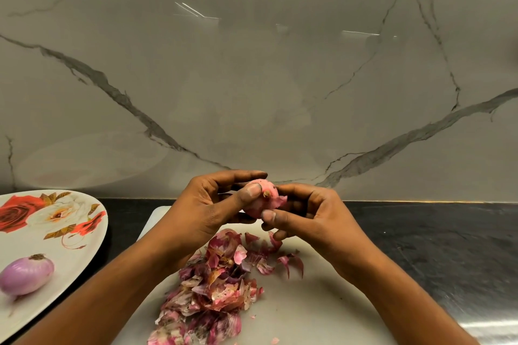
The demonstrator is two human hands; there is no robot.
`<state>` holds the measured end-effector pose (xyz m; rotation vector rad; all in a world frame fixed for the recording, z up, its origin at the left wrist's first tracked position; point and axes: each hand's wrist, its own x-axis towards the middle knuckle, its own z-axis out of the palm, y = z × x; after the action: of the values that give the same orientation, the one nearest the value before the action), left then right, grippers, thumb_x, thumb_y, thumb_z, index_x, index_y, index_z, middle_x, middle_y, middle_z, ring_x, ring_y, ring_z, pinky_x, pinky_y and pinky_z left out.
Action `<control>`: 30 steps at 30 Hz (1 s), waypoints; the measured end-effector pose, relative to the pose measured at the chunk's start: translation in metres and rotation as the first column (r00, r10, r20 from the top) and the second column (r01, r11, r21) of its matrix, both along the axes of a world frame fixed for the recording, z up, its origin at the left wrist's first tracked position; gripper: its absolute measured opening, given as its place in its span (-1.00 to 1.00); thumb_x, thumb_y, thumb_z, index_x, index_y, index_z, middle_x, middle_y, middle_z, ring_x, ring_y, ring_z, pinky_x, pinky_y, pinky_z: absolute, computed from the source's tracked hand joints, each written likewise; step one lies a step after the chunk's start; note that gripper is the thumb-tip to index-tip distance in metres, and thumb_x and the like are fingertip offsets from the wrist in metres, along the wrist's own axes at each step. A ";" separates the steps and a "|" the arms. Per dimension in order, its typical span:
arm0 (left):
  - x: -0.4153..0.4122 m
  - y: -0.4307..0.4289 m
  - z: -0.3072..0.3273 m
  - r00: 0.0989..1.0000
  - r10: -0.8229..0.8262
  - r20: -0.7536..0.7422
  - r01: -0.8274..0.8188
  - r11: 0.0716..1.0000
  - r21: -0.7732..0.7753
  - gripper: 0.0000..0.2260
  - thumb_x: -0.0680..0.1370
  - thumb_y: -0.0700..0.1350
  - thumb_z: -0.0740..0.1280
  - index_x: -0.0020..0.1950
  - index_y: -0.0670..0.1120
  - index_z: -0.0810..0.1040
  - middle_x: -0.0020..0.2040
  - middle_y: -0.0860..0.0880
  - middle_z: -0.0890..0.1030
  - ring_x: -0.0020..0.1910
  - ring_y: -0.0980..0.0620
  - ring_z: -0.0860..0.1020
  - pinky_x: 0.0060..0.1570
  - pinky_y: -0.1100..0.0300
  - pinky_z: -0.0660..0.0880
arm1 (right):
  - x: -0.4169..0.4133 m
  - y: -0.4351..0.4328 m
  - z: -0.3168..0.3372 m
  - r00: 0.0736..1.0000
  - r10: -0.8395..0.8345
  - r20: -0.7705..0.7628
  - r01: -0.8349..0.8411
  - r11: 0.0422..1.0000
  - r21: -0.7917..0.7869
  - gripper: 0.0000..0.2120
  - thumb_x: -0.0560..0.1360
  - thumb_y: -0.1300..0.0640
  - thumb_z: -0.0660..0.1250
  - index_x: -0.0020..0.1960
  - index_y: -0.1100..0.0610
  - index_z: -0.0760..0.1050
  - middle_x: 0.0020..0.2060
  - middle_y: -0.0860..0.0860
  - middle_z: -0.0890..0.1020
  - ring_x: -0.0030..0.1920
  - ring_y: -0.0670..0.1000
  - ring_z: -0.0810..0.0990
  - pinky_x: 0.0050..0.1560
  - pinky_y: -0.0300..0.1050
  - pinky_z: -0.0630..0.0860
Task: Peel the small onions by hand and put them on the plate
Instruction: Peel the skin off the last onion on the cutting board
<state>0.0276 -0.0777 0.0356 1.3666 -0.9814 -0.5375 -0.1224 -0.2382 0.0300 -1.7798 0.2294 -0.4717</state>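
I hold a small pink onion (265,199) in both hands above the white cutting board (322,302). My left hand (213,204) grips it from the left, thumb pressed beside its root end. My right hand (305,216) pinches it from the right, thumb on its underside, where a loose flap of skin sticks out. A peeled purple onion (26,274) lies on the flowered white plate (70,232) at the left.
A heap of pink and purple onion skins (215,288) covers the middle of the board under my hands. The board lies on a dark counter (434,238), with a marble wall (252,64) directly behind it.
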 end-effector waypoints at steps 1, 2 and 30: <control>0.000 0.000 0.000 1.000 0.007 0.024 -0.008 1.000 0.008 -0.60 0.47 0.05 0.43 0.30 0.05 0.68 0.13 0.00 0.75 0.10 -0.08 0.72 0.10 0.05 0.69 | 0.000 0.000 0.000 1.000 0.000 -0.003 0.000 1.000 -0.008 -0.60 0.49 0.22 0.54 0.31 0.06 0.62 0.03 0.05 0.78 0.03 0.09 0.78 0.01 0.01 0.72; 0.001 0.001 -0.001 0.999 0.014 0.043 -0.015 1.000 0.014 -0.60 0.47 0.07 0.44 0.30 0.06 0.68 0.13 0.00 0.75 0.09 -0.08 0.72 0.09 0.05 0.69 | 0.001 0.001 0.000 1.000 -0.001 -0.007 0.001 1.000 -0.016 -0.59 0.49 0.23 0.54 0.32 0.06 0.61 0.02 0.04 0.78 0.03 0.08 0.78 0.02 0.02 0.72; -0.001 -0.003 -0.008 0.970 0.030 0.242 -0.054 0.994 0.096 -0.86 0.66 -0.12 0.37 0.19 0.01 0.67 0.05 0.01 0.72 0.03 0.00 0.73 0.03 0.03 0.71 | 0.006 -0.001 -0.006 0.998 -0.010 0.061 0.007 0.999 0.048 -0.72 0.64 0.40 0.30 0.17 0.18 0.74 0.04 0.19 0.72 -0.03 0.09 0.74 0.03 -0.08 0.70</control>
<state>0.0261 -0.0803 0.0278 1.5668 -1.1300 -0.4000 -0.1169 -0.2395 0.0243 -1.7161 0.2043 -0.5218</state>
